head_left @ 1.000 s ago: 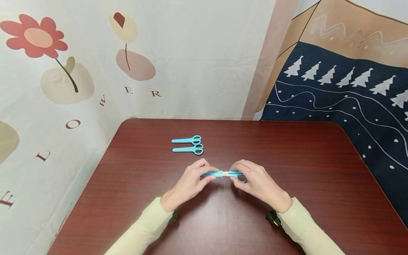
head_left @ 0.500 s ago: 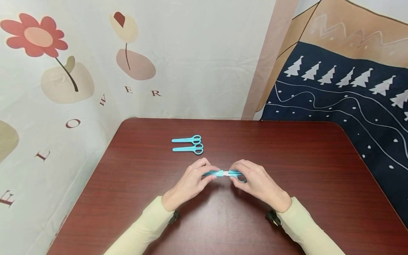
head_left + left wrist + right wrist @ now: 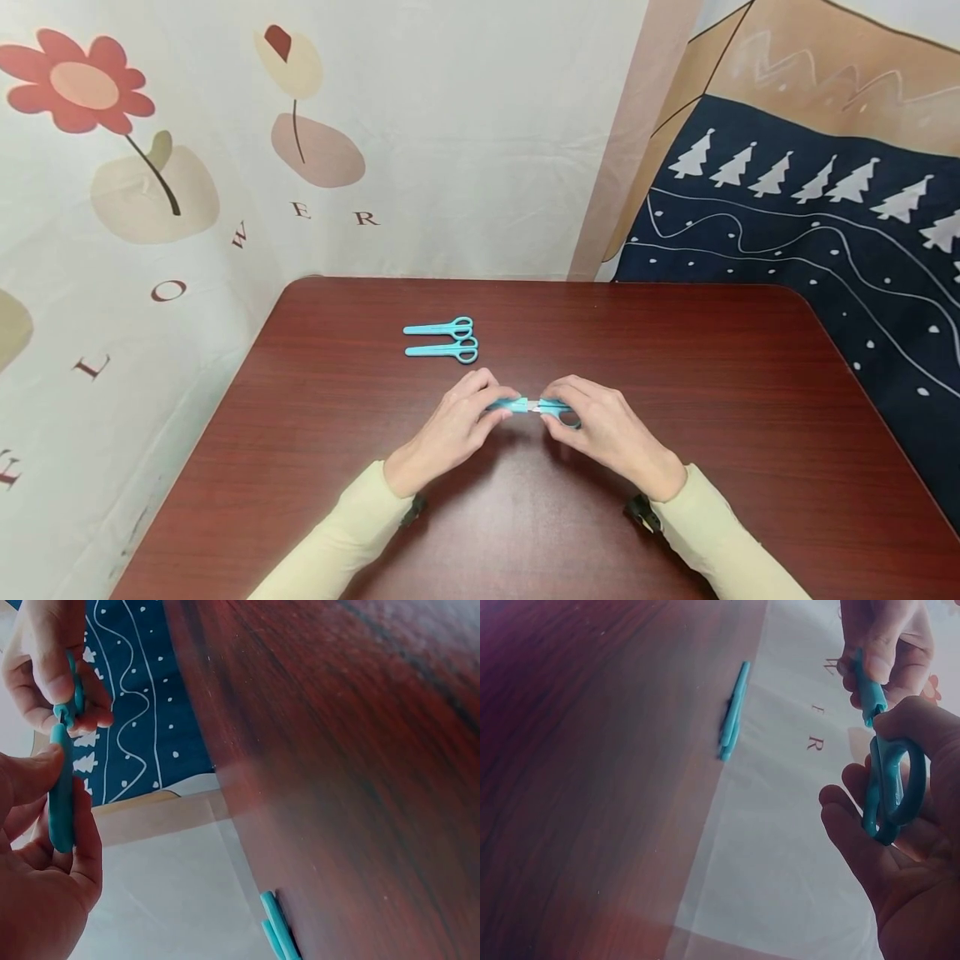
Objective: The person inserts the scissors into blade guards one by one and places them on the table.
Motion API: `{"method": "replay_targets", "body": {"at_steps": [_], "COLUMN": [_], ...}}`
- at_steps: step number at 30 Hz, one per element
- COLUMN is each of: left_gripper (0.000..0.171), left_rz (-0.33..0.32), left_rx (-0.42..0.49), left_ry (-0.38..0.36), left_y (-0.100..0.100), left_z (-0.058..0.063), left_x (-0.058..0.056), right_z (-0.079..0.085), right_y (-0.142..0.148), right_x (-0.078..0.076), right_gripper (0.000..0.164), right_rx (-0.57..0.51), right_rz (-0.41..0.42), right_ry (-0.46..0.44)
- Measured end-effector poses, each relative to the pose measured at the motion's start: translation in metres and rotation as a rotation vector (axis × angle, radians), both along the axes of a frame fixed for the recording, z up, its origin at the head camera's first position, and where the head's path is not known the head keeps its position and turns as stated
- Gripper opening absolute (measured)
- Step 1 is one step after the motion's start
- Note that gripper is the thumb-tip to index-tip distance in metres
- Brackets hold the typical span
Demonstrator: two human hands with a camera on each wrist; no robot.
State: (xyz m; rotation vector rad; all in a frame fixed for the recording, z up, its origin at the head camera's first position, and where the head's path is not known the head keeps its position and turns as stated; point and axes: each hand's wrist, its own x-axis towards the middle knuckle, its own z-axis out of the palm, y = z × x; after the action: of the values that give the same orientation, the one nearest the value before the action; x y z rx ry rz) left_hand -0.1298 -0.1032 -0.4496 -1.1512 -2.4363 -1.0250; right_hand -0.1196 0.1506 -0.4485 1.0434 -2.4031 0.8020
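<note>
My left hand (image 3: 448, 427) pinches a light-blue blade cover (image 3: 516, 405) between thumb and fingers. Opposite it, my right hand (image 3: 609, 425) grips the blue handles of a pair of scissors (image 3: 553, 407). The blades point left into the mouth of the cover, and only a short pale stretch of metal shows between the two blue parts. In the left wrist view the cover (image 3: 61, 806) lies along the fingers, its end close to the scissors. The right wrist view shows the handle loops (image 3: 917, 784) against the palm side of the fingers.
Two more pairs of blue scissors, an upper one (image 3: 433, 330) and a lower one (image 3: 437, 351), lie side by side beyond the left hand with covers on, handles to the right. The dark red table (image 3: 712, 358) meets printed curtains (image 3: 465, 167) behind.
The left hand has shifted slightly to the right with the cover, and less bare blade shows between cover and handles. The right hand stays in place.
</note>
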Motion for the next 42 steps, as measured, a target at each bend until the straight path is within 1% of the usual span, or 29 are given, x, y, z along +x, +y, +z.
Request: {"method": "replay_targets", "body": {"at_steps": [6, 12, 20, 26, 36, 42], "left_gripper": [0.019, 0.020, 0.021, 0.021, 0.020, 0.020], "left_rz": [0.003, 0.000, 0.001, 0.002, 0.003, 0.002], "left_rx": [-0.004, 0.011, 0.010, 0.006, 0.009, 0.006], "left_ry": [0.000, 0.006, 0.001, 0.000, 0.011, 0.015], "left_y": [0.0014, 0.0021, 0.0028, 0.0031, 0.0043, 0.0049], "left_z": [0.0017, 0.0018, 0.0009, 0.0005, 0.0006, -0.0002], "left_x": [0.0005, 0.0007, 0.0004, 0.0003, 0.0009, 0.0007], "right_z": [0.0001, 0.0003, 0.0008, 0.0003, 0.0016, 0.0006], "right_y": [-0.0003, -0.0013, -0.0028, -0.0039, -0.0053, -0.0063], "right_x": [-0.0002, -0.0003, 0.0001, -0.0005, 0.0004, 0.0003], "right_gripper": [0.022, 0.022, 0.022, 0.024, 0.022, 0.024], "right_rx": [-0.011, -0.010, -0.009, -0.016, 0.001, -0.004], "right_rz": [0.004, 0.008, 0.010, 0.017, 0.004, 0.003], "right_ry": [0.028, 0.038, 0.035, 0.050, 0.022, 0.027]}}
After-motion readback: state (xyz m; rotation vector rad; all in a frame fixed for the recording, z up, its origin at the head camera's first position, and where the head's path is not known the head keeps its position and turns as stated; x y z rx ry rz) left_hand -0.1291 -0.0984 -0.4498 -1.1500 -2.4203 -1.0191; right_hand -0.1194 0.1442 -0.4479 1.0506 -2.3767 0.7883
